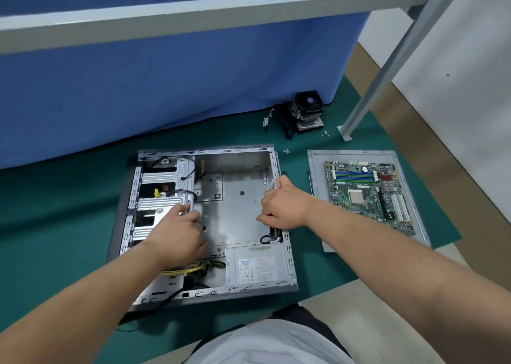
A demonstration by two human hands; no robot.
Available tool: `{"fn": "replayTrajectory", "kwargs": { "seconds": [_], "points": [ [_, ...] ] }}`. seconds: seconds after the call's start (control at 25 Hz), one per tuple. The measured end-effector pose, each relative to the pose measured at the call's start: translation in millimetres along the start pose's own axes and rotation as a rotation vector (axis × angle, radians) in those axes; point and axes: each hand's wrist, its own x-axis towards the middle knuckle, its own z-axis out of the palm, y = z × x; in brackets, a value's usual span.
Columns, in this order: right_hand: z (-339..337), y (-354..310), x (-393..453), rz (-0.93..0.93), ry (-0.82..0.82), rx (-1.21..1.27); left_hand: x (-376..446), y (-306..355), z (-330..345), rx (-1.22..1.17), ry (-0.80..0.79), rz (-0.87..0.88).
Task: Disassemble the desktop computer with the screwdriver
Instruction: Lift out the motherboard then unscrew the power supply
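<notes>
Computer case (204,225): lying open on green mat (55,211). Left hand (177,231) grip curling against drive cage (163,186); right hand (284,206) grip pinching rear wall. Motherboard (367,192) resting right of case. Advisable: bracing evenly, avoiding sharp edges.

The open grey metal computer case (243,197) lies on its side on the green floor mat (55,225), in front of the blue cloth-draped partition (166,73). Inside it, the silver drive cage (163,186) sits at the left and the boxy grey power supply (257,265) at the near right corner, with yellow cables (182,269) just left of it. The left hand (179,233) rests at the cage's right edge; the right hand (284,206) is at the case's right wall. Right of the case, the green motherboard (367,195) lies on a flat grey side panel (318,225). A thin screwdriver (310,182) lies between case and panel. Behind them, by the partition, stands the black cooler fan (307,112), with small loose screws (286,151) nearby.
</notes>
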Motion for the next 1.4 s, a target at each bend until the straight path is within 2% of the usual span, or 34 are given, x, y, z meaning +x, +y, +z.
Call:
{"fn": "replayTrajectory", "kwargs": {
  "seconds": [0.16,0.28,0.36,0.44,0.52,0.64,0.76,0.92,1.08,1.2,1.32,1.36,1.4],
  "points": [
    [1,12,5,-0.003,-0.025,-0.011,5,9,-4,-0.049,0.066,-0.050],
    [9,11,-1,0.059,-0.019,0.128,3,12,-1,-0.081,0.095,-0.086],
    [14,10,-14,0.135,0.073,0.331,5,16,-5,-0.131,0.083,-0.133],
    [20,9,-33,0.196,0.240,0.465,11,26,-17,-0.209,0.100,-0.168],
    [24,8,-52,0.204,0.288,0.503,21,43,-28,-0.430,0.114,-0.177],
    [24,2,-69,0.176,0.206,0.448,38,75,-44,-0.956,0.100,-0.213],
    [21,-9,-73,0.184,0.287,0.369,52,102,-50,-1.180,0.073,-0.243],
    [23,-29,-76,0.219,0.404,0.267,55,111,-49,-1.255,0.020,-0.249],
    [17,-59,-57,0.403,0.398,0.416,51,106,-49,-1.295,0.032,-0.223],
    [14,-69,-45,0.465,0.395,0.513,53,101,-47,-1.255,0.092,-0.372],
    [23,-60,-59,0.648,0.603,0.674,52,95,-38,-1.263,0.094,-0.479],
    [27,-57,-64,0.748,0.592,0.737,51,94,-35,-1.292,0.072,-0.505],
    [30,-56,-68,0.818,0.494,0.821,52,93,-33,-1.317,0.044,-0.527]
  ]
}}
